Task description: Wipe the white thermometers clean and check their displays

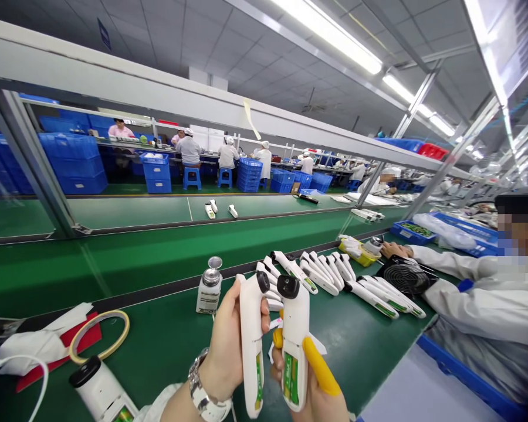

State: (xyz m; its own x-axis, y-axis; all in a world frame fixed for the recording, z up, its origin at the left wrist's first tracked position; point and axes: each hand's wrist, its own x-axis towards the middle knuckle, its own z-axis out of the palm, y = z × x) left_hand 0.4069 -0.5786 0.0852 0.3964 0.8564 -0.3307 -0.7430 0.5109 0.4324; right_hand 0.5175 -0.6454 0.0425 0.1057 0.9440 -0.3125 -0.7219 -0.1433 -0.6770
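Observation:
My left hand (223, 346), with a metal watch on the wrist, is closed around a white handheld infrared thermometer (249, 316) held upright, black sensor end up. A second white thermometer (297, 319) stands upright beside it in my right hand (320, 390), which wears yellow finger covers. Both have the battery bay uncovered, with green batteries (291, 372) showing. Just behind them on the green bench, several more white thermometers (319, 272) lie in a row. Another thermometer (108, 390) with its bay uncovered lies at lower left, near my left forearm.
A pump bottle (209, 290) stands behind my left hand. Left of it lie a tape roll (125, 328) and a red sheet (85, 334). A co-worker's sleeve (475, 310) and hand reach in from the right, near a black fan (405, 275) and a yellow tray (365, 255).

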